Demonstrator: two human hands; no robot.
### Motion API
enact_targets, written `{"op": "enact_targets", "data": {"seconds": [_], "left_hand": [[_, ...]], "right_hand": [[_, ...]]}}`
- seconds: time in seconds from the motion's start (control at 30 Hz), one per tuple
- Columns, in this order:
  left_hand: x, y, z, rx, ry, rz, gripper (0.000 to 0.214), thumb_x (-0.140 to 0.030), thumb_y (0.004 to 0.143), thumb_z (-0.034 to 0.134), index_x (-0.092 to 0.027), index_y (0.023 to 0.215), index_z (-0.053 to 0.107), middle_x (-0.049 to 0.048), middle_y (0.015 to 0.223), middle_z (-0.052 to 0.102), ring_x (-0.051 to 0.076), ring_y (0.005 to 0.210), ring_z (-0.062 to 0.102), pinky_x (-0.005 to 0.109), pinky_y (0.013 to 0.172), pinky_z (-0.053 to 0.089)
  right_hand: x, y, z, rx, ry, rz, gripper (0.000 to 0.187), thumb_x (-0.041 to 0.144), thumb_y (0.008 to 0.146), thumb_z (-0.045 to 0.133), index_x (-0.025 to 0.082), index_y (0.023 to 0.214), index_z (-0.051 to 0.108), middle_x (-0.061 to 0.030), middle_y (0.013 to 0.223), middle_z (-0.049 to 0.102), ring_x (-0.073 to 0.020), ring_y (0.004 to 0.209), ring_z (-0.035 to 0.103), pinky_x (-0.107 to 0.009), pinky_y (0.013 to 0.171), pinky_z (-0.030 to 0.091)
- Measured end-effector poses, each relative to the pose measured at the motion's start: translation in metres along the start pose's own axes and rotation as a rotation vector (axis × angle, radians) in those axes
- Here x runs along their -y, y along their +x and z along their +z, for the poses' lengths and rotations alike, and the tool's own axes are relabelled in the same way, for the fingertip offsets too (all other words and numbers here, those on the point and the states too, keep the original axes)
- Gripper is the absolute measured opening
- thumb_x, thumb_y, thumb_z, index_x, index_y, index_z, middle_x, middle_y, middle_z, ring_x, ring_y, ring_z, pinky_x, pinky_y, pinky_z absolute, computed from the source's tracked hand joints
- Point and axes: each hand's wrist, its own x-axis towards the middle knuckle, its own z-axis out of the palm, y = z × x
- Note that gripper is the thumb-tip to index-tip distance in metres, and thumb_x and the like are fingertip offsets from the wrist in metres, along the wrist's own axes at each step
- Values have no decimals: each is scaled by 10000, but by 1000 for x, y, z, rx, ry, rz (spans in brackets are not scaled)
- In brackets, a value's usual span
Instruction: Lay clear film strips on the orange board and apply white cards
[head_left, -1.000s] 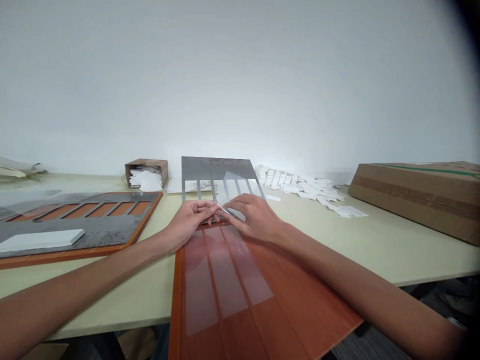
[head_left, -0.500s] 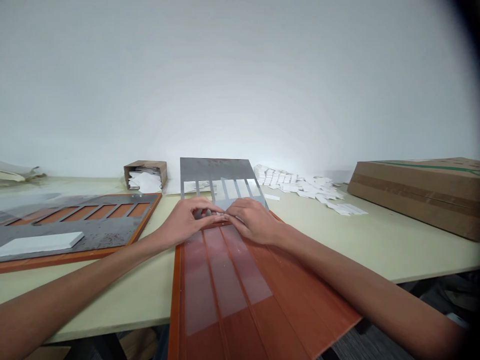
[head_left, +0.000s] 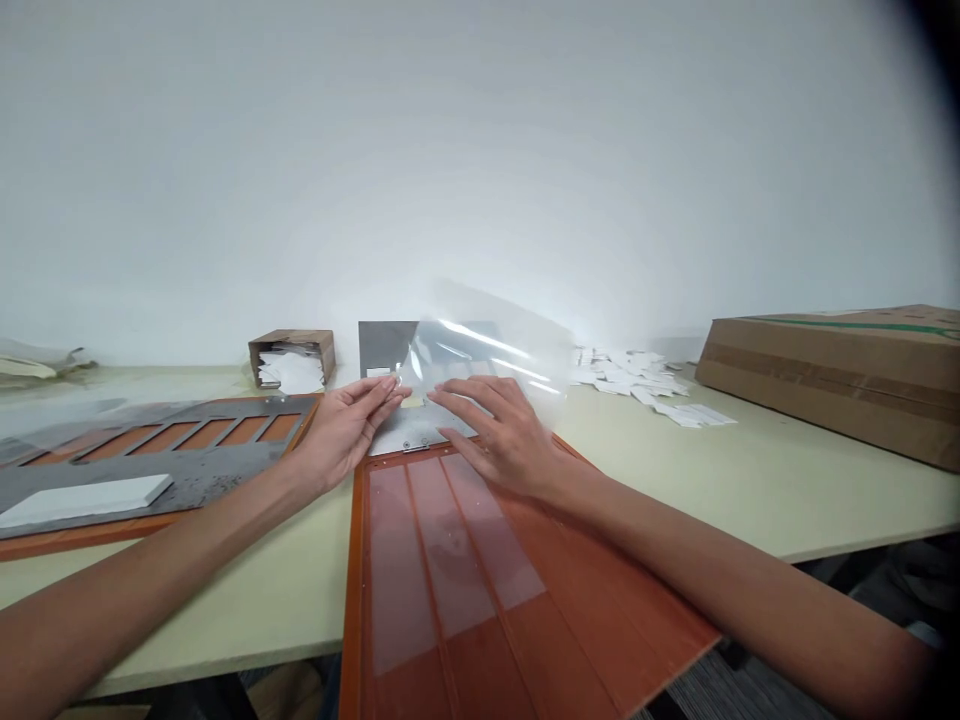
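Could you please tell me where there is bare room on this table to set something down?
Bare table top lies between the orange board and the cardboard box, and also between that board and the grey metal plate. It is crowded around the raised clear film, by the left hand and right hand.

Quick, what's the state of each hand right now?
Left hand: open, fingertips at the clear plastic film, grip unclear.
Right hand: open, fingers spread over the film, no clear grip.
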Motion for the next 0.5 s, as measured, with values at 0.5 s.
{"op": "enact_targets", "data": {"seconds": [0.5], "left_hand": [[13,-21,11,354,-24,-208,218,-250,728,902,-146,855,759,61,867,772,133,806,718,235,847,575]], "right_hand": [[-21,-7,8,37,-54,128,234,209,1007,539,206,957,768,-44,911,776,-162,778,647,-282,641,413]]}}
